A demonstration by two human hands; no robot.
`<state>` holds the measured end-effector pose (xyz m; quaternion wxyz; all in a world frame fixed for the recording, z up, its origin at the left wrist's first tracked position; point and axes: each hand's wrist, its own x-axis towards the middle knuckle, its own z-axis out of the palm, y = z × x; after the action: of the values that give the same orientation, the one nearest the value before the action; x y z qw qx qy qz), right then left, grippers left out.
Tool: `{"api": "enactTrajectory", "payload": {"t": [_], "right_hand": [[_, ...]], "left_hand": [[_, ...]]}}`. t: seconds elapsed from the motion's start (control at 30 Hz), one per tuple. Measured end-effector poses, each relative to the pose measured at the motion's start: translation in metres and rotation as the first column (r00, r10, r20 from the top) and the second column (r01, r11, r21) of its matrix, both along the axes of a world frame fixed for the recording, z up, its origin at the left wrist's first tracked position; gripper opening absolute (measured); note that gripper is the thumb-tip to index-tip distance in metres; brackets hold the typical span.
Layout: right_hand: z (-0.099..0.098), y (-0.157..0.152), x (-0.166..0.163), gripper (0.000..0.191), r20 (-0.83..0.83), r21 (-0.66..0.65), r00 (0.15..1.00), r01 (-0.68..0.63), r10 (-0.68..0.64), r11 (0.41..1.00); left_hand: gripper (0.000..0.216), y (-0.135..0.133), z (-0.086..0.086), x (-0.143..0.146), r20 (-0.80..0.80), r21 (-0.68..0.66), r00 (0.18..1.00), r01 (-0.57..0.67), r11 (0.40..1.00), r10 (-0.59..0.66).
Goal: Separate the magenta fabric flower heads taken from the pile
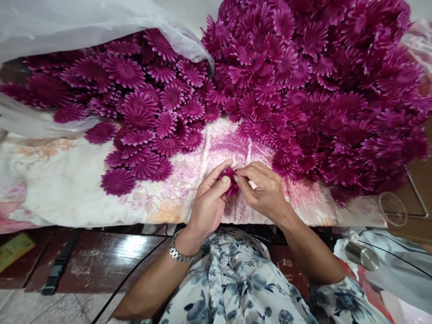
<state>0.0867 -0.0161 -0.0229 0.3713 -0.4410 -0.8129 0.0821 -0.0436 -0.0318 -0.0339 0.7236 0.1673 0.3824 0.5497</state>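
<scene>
Between my two hands is a small magenta artificial flower (231, 188), mostly covered by fingers. My left hand (212, 193) grips it with thumb and fingers from the left. My right hand (261, 186) pinches its petals at the right side between thumb and forefinger. Past the hands on the right rises a large heap of fluffed magenta artificial flowers (303, 103). Flat magenta petal discs (138, 110) lie in a pile at the left, spilling from a translucent plastic bag (101, 27).
A floral cloth (77, 180), dusted with magenta specks, covers the table. At the right are a clear ring (392, 209) and a metal cylinder (362, 255). A dark red wooden bench (101, 261) with a black strap (59, 265) is below the table edge.
</scene>
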Motion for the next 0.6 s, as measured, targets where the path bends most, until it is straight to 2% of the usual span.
{"api": "enactTrajectory", "payload": {"t": [0.1,0.27,0.6], "right_hand": [[0.0,-0.001,-0.001,0.009,-0.061,-0.027,0.997,0.055,-0.056,0.998],[-0.001,-0.003,0.0,0.012,-0.059,-0.069,0.996,0.065,-0.069,0.995],[-0.002,-0.005,0.001,0.015,-0.189,-0.294,0.98,0.008,-0.066,0.956]], "left_hand": [[0.042,-0.001,-0.003,0.0,0.003,0.056,1.0,0.021,0.998,-0.021],[0.035,0.001,-0.012,-0.004,-0.058,0.068,0.998,0.001,0.998,0.002],[0.031,0.001,-0.009,-0.004,-0.145,0.103,0.989,0.001,0.995,0.014]]}}
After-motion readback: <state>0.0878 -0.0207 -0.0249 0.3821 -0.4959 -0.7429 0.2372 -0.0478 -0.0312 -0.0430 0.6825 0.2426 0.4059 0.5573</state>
